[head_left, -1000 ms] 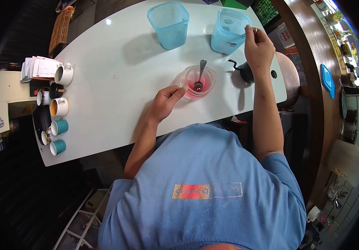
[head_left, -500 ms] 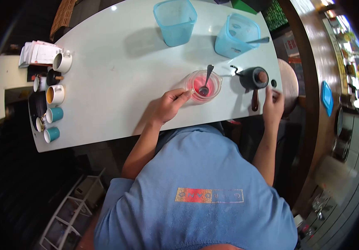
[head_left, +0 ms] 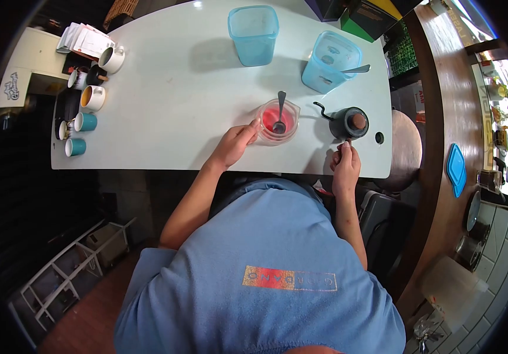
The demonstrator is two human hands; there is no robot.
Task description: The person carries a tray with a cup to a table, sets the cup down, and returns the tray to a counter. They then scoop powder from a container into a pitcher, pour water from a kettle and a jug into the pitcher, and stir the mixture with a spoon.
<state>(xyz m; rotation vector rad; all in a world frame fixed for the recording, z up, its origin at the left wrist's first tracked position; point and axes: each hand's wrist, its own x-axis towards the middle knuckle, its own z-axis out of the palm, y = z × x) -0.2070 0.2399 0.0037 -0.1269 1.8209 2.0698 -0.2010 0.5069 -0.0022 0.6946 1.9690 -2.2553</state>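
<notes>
My left hand is closed round the handle of a clear glass jug, which stands on the white table and has red stuff in its bottom. A spoon leans in the jug, its handle sticking up over the far rim. To the right stands a dark gooseneck kettle with a brown lid knob, its thin spout pointing left toward the jug. The kettle's handle points toward me, mostly hidden by my right hand, whose fingers are wrapped round it.
Two light-blue plastic tubs, a left one and a right one with a utensil in it, stand farther back. Teal cups and white mugs line the table's left end. A round stool is beyond the right edge.
My right hand has moved from the right of the kettle onto its handle and closed there. My left hand still holds the jug; the whole view has shifted slightly.
</notes>
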